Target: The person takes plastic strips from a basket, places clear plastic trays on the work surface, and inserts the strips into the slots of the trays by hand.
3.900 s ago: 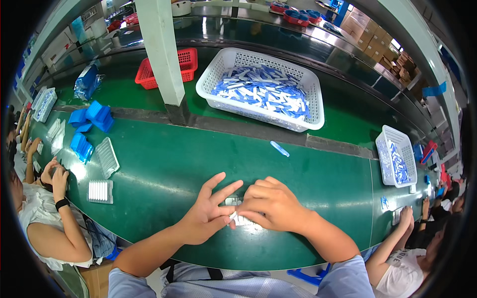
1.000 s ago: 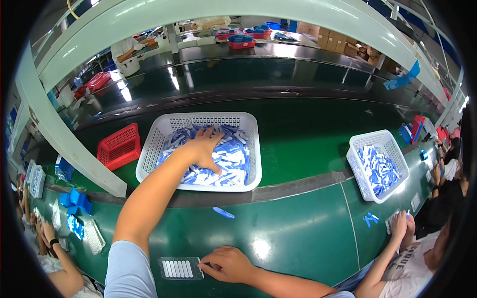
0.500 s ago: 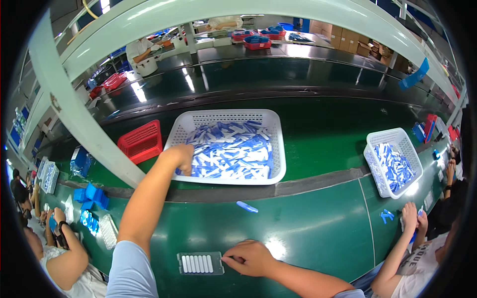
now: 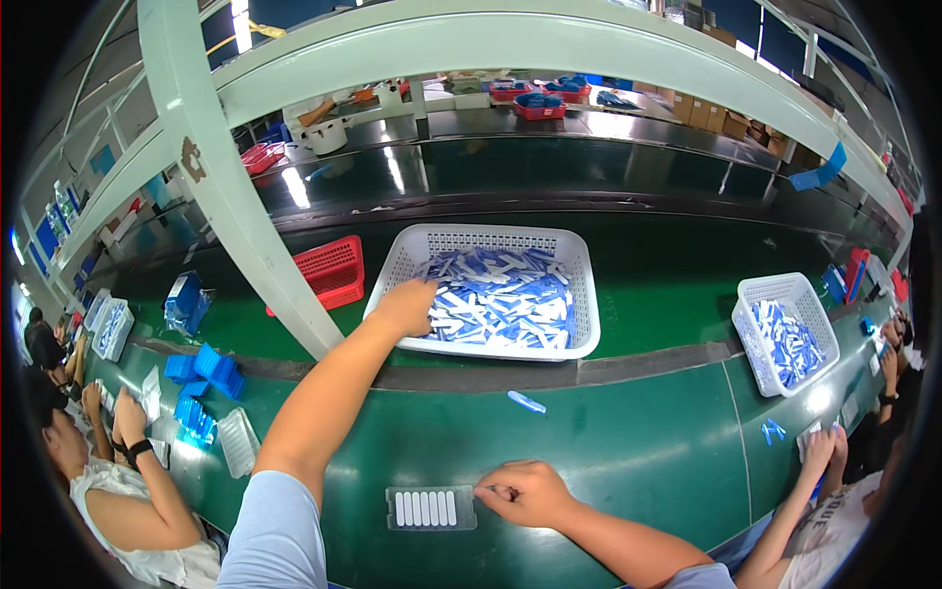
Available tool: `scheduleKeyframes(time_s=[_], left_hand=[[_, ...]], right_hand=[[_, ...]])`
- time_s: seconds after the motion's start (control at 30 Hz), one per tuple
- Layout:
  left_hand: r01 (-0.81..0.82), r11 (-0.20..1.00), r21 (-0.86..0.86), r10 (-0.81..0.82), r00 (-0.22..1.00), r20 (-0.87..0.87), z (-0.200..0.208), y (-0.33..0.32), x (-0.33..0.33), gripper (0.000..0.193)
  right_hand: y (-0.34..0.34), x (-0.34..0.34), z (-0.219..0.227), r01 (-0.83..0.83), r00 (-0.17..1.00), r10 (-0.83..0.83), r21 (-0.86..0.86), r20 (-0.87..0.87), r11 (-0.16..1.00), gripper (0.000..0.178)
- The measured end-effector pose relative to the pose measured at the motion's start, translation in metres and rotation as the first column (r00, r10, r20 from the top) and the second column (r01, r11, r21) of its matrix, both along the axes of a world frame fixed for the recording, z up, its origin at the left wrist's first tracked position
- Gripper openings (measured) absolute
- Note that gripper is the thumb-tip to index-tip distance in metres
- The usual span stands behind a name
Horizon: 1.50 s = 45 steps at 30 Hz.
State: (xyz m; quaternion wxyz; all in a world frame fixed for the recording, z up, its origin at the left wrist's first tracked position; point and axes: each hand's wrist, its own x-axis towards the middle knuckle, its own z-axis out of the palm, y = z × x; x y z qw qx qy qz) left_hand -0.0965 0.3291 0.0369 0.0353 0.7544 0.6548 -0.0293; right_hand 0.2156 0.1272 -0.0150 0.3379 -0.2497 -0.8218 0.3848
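Note:
My left hand reaches over the near left side of a white basket. Its fingers are bunched and point down into a heap of small blue and white plastic pieces; whatever the fingertips grip is hidden. On the green table in front of me lies a small clear plastic tray with several white strips side by side in it. Thumb and forefinger of my right hand pinch the tray's right edge. One loose blue piece lies between the basket and my right hand.
A red basket stands behind the white post on my left. Blue trays and a clear tray stack lie left. Another white basket of pieces stands right. People work on both sides; a white beam crosses above.
The whole view has shifted, so everything sits farther right in the picture. My left hand stays in the basket, slightly farther over the heap. My right hand remains at the tray's edge.

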Motion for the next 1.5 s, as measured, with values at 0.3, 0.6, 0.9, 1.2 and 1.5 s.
scheduleKeyframes(time_s=[0.3,0.6,0.9,1.2,1.5], left_hand=[[0.349,0.937,0.035,-0.346,0.936,-0.060,0.036,-0.013,0.018,0.080],[0.405,0.908,0.109,-0.393,0.912,-0.116,0.019,0.007,0.029,0.083],[0.277,0.893,0.355,-0.375,0.894,0.244,0.005,0.020,0.007,0.049],[0.340,0.862,0.376,-0.420,0.894,0.156,0.027,0.006,-0.005,0.041],[-0.195,0.893,-0.405,0.129,0.974,-0.185,0.066,-0.005,0.027,0.051]], right_hand=[[0.001,0.002,0.001,0.006,1.000,-0.006,0.028,-0.013,1.000,0.011],[0.002,0.000,0.001,0.006,1.000,-0.006,0.029,0.023,1.000,0.007],[0.004,0.009,0.002,-0.028,0.999,0.029,-0.024,0.015,0.999,0.013],[0.006,0.007,0.001,-0.057,0.998,0.058,-0.034,0.025,0.998,0.011],[0.004,0.009,0.003,-0.024,0.998,0.027,-0.062,0.055,0.998,0.014]])
